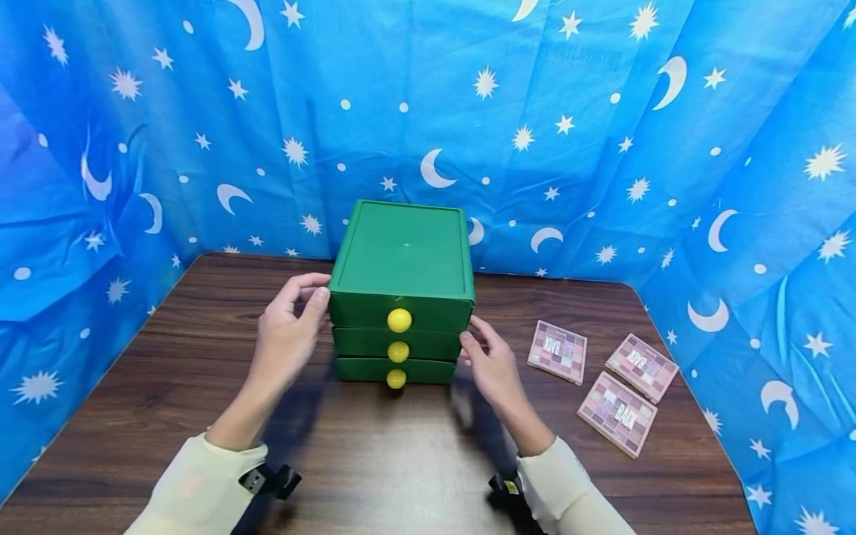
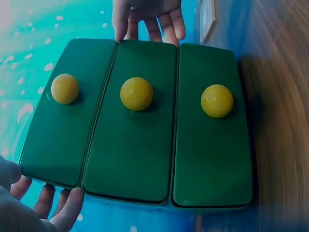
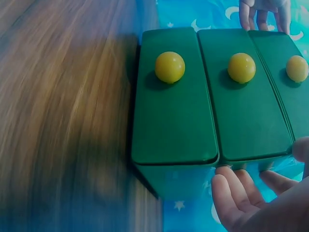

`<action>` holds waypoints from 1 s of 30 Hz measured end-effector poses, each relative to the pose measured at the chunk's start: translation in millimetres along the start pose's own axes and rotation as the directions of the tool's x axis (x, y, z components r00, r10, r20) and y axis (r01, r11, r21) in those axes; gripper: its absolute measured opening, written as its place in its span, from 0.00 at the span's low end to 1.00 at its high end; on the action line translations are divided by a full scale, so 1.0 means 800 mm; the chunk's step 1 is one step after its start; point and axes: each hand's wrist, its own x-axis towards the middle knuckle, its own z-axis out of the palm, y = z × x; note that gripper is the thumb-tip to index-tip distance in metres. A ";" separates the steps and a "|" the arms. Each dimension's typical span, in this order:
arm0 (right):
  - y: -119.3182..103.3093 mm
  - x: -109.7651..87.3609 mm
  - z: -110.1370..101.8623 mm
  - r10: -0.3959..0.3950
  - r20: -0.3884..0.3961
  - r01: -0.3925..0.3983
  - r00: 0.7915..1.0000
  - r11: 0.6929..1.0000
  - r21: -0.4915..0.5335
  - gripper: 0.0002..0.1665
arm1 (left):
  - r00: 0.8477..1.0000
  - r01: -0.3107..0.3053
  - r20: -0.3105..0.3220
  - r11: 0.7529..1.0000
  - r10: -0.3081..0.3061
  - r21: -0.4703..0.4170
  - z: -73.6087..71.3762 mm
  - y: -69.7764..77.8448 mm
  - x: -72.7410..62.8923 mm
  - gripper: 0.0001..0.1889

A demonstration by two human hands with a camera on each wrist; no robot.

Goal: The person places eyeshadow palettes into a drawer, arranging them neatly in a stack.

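A green three-drawer unit (image 1: 404,256) stands on the table, its drawers stacked and closed. Each drawer front carries a round yellow knob (image 1: 399,320). My left hand (image 1: 289,319) touches the unit's left side near the upper front corner, thumb by the front edge and fingers along the side. On the opposite side, my right hand (image 1: 493,362) rests lower, at about the middle drawer, with its thumb at the front edge. Loosely extended fingers of the right hand (image 3: 263,195) show against the side wall in the right wrist view. Neither hand is on a knob.
Three flat pinkish palettes marked "BACK" lie right of the unit: one palette (image 1: 558,351) nearer it, another (image 1: 643,367) farther right, and a third (image 1: 618,413) closer to me. A blue curtain (image 1: 401,134) with moons and stars surrounds the brown wooden table (image 1: 200,342).
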 end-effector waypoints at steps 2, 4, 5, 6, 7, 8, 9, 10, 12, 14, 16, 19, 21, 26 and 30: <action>0.005 0.001 -0.009 -0.003 -0.015 0.003 1.000 1.000 0.008 0.26 | 1.000 -0.014 0.017 1.000 0.014 0.001 0.008 0.002 0.000 0.18; 0.009 0.002 -0.018 0.004 -0.021 -0.004 1.000 1.000 0.020 0.26 | 0.999 -0.022 0.031 1.000 0.023 -0.014 0.017 0.004 0.000 0.18; 0.010 0.003 -0.023 0.010 -0.022 -0.009 1.000 1.000 0.024 0.26 | 0.999 -0.027 0.037 0.999 0.028 -0.018 0.021 0.005 0.000 0.18; 0.010 0.003 -0.027 0.015 -0.022 -0.014 1.000 0.999 0.029 0.26 | 0.999 -0.029 0.041 0.999 0.030 -0.019 0.025 0.007 -0.001 0.18; 0.011 0.004 -0.031 0.020 -0.023 -0.019 1.000 0.999 0.029 0.26 | 0.999 -0.032 0.043 0.999 0.033 -0.023 0.029 0.009 -0.001 0.18; 0.012 0.005 -0.036 0.024 -0.025 -0.023 0.999 0.999 0.029 0.26 | 0.998 -0.034 0.047 0.999 0.035 -0.023 0.033 0.010 -0.001 0.18; 0.013 0.005 -0.040 0.028 -0.028 -0.027 0.999 0.999 0.030 0.26 | 0.998 -0.037 0.051 0.999 0.038 -0.025 0.038 0.012 -0.002 0.17; 0.014 0.005 -0.044 0.032 -0.033 -0.031 0.999 0.999 0.032 0.26 | 0.997 -0.041 0.057 0.999 0.043 -0.021 0.042 0.014 -0.002 0.17; 0.016 0.005 -0.052 0.045 -0.046 -0.043 0.998 0.998 0.041 0.26 | 0.996 -0.049 0.074 0.998 0.051 -0.028 0.051 0.017 -0.002 0.17; 0.019 0.004 -0.058 0.056 -0.060 -0.053 0.997 0.998 0.044 0.26 | 0.994 -0.057 0.093 0.998 0.060 -0.034 0.059 0.019 -0.002 0.17; 0.022 0.004 -0.062 0.066 -0.061 -0.063 0.996 0.997 0.053 0.26 | 0.992 -0.064 0.104 0.997 0.068 -0.041 0.062 0.019 -0.001 0.17; 0.024 0.005 -0.062 0.059 -0.049 -0.057 0.997 0.998 0.039 0.27 | 0.992 -0.062 0.104 0.997 0.066 -0.048 0.060 0.018 -0.001 0.16; 0.024 0.005 -0.062 0.043 -0.046 -0.042 0.998 0.999 0.019 0.27 | 0.992 -0.060 0.108 0.997 0.066 -0.056 0.058 0.018 -0.001 0.16; 0.020 -0.002 -0.064 -0.038 -0.142 0.025 0.989 0.995 -0.096 0.23 | 0.987 -0.047 0.145 0.995 0.061 -0.093 0.057 0.019 0.002 0.17; 0.010 -0.010 -0.062 -0.175 -0.306 0.134 0.936 0.980 -0.149 0.17 | 0.986 -0.040 0.158 0.993 0.058 -0.115 0.058 0.019 0.004 0.16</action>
